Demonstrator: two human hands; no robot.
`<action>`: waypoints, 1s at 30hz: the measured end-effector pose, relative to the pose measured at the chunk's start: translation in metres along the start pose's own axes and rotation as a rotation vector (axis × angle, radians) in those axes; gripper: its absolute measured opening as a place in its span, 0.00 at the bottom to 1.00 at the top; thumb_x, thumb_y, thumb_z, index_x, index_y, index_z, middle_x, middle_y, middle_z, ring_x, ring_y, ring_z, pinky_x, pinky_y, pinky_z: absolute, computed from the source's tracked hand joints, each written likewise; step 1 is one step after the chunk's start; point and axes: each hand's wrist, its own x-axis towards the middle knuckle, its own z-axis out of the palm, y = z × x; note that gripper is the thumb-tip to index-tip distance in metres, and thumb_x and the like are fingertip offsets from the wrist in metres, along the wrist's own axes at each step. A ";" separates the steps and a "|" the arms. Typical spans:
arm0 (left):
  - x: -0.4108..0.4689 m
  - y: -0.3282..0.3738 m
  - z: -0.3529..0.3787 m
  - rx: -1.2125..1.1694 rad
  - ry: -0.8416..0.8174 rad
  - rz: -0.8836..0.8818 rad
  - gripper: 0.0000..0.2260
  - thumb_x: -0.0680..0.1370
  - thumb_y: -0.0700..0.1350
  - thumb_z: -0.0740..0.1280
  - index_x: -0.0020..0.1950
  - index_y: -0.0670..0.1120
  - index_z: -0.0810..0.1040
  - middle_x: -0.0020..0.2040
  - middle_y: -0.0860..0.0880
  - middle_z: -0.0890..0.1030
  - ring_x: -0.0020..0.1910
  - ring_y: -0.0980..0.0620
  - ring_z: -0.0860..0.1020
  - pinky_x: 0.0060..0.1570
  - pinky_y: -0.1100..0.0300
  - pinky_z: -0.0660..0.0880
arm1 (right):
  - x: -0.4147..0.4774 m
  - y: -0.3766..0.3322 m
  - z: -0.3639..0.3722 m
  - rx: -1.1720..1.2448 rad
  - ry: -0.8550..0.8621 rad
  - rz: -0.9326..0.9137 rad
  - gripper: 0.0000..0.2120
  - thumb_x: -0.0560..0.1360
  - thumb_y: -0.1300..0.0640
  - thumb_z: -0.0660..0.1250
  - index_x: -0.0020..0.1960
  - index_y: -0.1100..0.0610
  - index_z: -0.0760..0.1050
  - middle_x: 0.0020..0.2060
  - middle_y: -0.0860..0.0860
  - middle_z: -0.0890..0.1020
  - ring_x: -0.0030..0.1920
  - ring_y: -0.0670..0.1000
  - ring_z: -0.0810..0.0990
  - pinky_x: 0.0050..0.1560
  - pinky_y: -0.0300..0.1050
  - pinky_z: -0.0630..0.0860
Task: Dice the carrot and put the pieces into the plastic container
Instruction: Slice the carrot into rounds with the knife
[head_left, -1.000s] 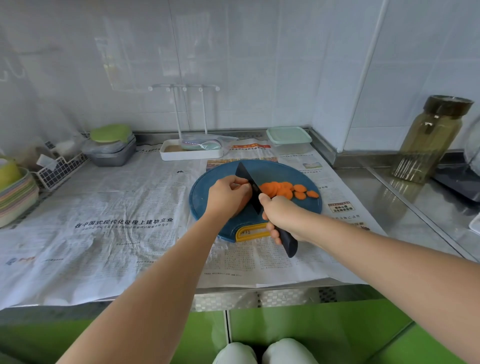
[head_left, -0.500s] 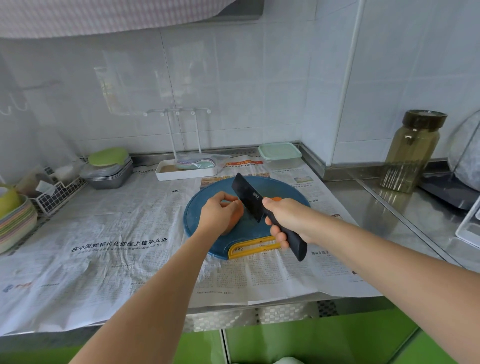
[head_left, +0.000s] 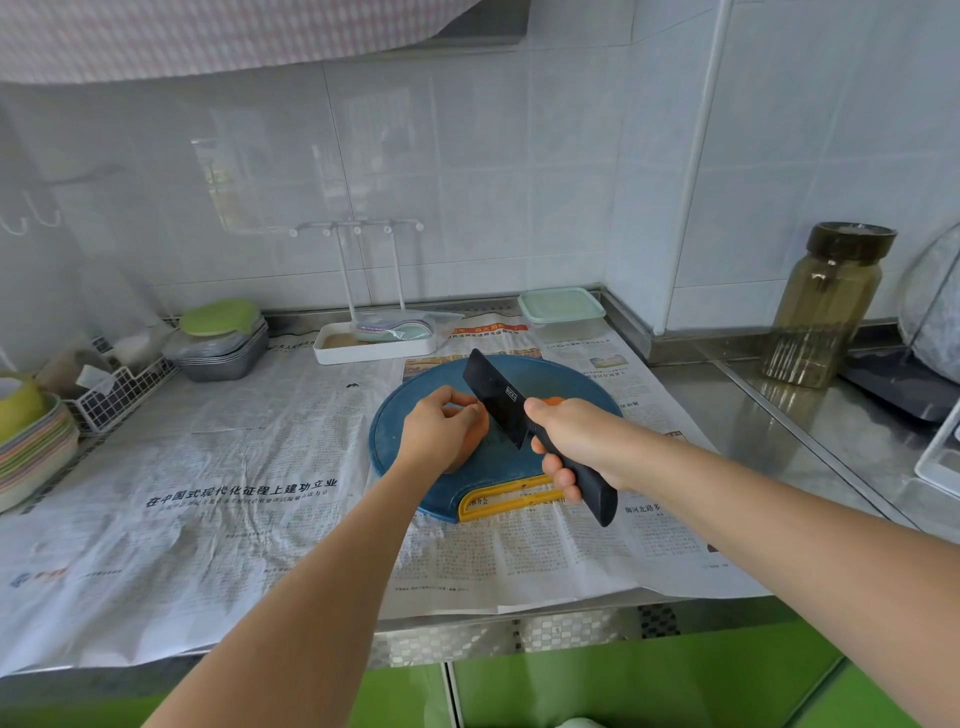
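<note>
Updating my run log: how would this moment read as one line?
phase: slicing | left hand: holds carrot on blue board | right hand: grips black knife, blade tilted | plastic container: lidded, behind board

The steel table (head_left: 753, 415) was covered with newspaper (head_left: 234, 493). On the paper lay a round blue cutting board (head_left: 571, 382), with a white tray (head_left: 374, 351) and a lidded plastic container (head_left: 562, 312) behind it. A glass jar (head_left: 826, 306) stood on bare steel at the right.
</note>
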 end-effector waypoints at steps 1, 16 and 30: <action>0.000 0.000 0.000 0.001 0.000 -0.004 0.08 0.80 0.50 0.62 0.57 0.51 0.76 0.60 0.49 0.76 0.50 0.51 0.70 0.44 0.59 0.69 | 0.001 0.000 0.000 0.000 0.001 -0.002 0.21 0.82 0.43 0.54 0.41 0.59 0.69 0.25 0.53 0.70 0.18 0.48 0.67 0.21 0.36 0.67; 0.000 0.000 0.000 0.012 0.001 0.020 0.09 0.80 0.48 0.62 0.58 0.49 0.76 0.59 0.48 0.77 0.50 0.52 0.71 0.41 0.62 0.67 | -0.005 0.002 0.002 -0.033 0.004 -0.037 0.20 0.82 0.44 0.54 0.41 0.60 0.69 0.22 0.52 0.71 0.17 0.48 0.67 0.20 0.36 0.68; 0.000 0.000 -0.002 0.004 -0.012 0.022 0.08 0.80 0.49 0.62 0.57 0.50 0.76 0.57 0.49 0.76 0.49 0.52 0.71 0.41 0.62 0.67 | 0.000 -0.004 -0.001 0.017 -0.013 0.040 0.21 0.81 0.42 0.56 0.40 0.58 0.69 0.24 0.52 0.70 0.19 0.49 0.66 0.22 0.37 0.67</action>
